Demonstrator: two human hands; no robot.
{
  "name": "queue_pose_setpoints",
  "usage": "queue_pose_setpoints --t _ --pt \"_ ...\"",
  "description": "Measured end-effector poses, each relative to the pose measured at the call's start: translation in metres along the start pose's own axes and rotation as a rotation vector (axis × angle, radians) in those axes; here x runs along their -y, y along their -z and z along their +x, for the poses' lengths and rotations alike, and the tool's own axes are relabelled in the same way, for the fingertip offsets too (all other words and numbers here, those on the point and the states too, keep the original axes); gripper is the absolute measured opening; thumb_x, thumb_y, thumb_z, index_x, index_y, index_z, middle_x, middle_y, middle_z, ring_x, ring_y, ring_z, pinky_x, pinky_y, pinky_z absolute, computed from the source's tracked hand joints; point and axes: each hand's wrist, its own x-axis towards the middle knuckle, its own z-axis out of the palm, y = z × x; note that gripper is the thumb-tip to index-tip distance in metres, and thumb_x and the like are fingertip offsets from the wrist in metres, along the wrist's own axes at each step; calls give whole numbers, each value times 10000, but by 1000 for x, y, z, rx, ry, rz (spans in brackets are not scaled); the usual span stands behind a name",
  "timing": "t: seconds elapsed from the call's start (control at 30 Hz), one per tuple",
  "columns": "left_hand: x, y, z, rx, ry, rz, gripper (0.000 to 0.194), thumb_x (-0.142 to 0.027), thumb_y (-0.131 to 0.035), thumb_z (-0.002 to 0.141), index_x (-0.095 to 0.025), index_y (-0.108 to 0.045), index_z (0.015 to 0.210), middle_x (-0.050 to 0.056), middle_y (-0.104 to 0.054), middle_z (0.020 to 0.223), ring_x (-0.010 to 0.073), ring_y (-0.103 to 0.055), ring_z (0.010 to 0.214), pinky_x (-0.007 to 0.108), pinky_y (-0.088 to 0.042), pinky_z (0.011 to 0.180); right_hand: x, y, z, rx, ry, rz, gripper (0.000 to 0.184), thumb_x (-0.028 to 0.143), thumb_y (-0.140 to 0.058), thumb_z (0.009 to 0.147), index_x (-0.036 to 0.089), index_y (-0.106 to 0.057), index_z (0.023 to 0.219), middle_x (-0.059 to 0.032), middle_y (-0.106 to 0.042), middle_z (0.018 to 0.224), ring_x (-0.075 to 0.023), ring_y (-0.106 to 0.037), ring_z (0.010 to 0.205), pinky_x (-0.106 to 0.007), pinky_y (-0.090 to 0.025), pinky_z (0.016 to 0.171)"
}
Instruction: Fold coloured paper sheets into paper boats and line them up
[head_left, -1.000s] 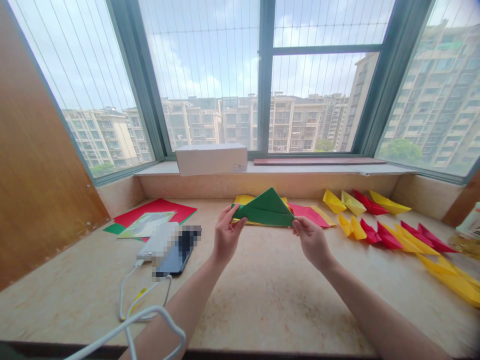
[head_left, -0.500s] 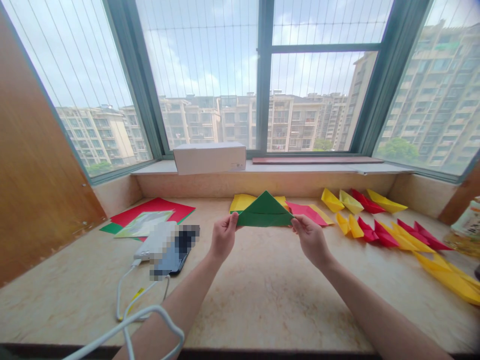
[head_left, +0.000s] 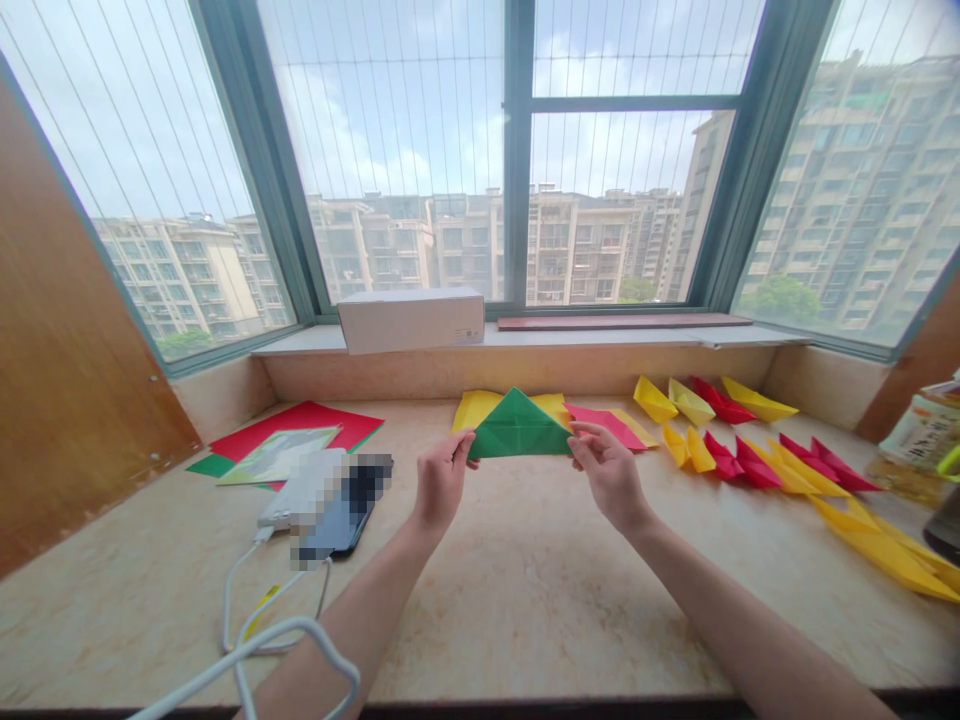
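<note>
A green folded paper (head_left: 517, 432), a triangle with a band along its lower edge, is held up above the counter with its point upward. My left hand (head_left: 444, 474) pinches its left corner between thumb and fingers. At the right corner, my right hand (head_left: 609, 470) grips it the same way. Behind the green paper lies yellow paper (head_left: 471, 408), partly hidden by it. A pink-red sheet (head_left: 611, 426) with yellow under it rests just beyond my right hand.
Rows of folded paper boats (head_left: 742, 460) stand at the right, near a bottle (head_left: 919, 440). To the left are red sheets (head_left: 262, 428), a white power bank (head_left: 304, 487), a phone (head_left: 352, 515) and a white cable (head_left: 300, 628). A white box (head_left: 411, 322) sits on the sill.
The green paper has tilted slightly, and a vertical crease now shows on its band. Both hands still hold its corners. The whole view has shifted a little.
</note>
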Motion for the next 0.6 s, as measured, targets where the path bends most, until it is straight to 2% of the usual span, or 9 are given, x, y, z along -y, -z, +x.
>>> queue_pose_setpoints --t 0.07,0.1,0.17,0.27,0.47,0.6 --pt "-2 -1 -1 53 -66 36 367 -379 -474 963 -123 -711 1076 58 -737 714 156 -681 548 252 -554 622 2 0 1 -41 1 27 388 469 -724 761 152 -687 983 -10 -655 666 -141 -561 562 -277 -476 553" --pt "-3 -1 -2 84 -106 56 373 -374 -477 962 -115 -703 1104 83 -750 774 172 -704 610 264 -564 657 2 1 2 -63 1 29 383 467 -730 754 148 -697 962 -21 -668 680 -143 -567 566 -282 -483 557" --pt "-3 -4 -3 144 -193 104 383 -372 -524 935 -107 -679 1165 143 -752 977 228 -733 836 306 -574 779 2 3 4 -107 6 18 391 474 -733 748 139 -711 949 -31 -679 684 -148 -572 568 -291 -491 563" --pt "0 -9 -4 203 -277 169 416 -335 -567 906 -109 -632 1250 176 -691 1187 289 -659 1107 384 -522 956 0 8 6 -149 34 -49 419 502 -711 764 130 -722 957 -34 -680 668 -161 -579 572 -301 -499 565" --pt "8 -11 -4 236 -225 217 423 -148 -376 949 -130 -580 1320 160 -673 1233 247 -647 1140 379 -506 981 -4 8 -2 -37 188 -298 420 489 -536 921 146 -699 1099 -82 -725 841 -202 -650 692 -339 -537 662" --pt "3 -9 -5 214 -159 232 412 -187 -359 969 -138 -595 1303 165 -688 1201 254 -674 1081 381 -525 928 -2 3 -8 1 398 -493 377 414 -486 968 152 -666 1172 -122 -706 980 -242 -664 880 -383 -529 810"
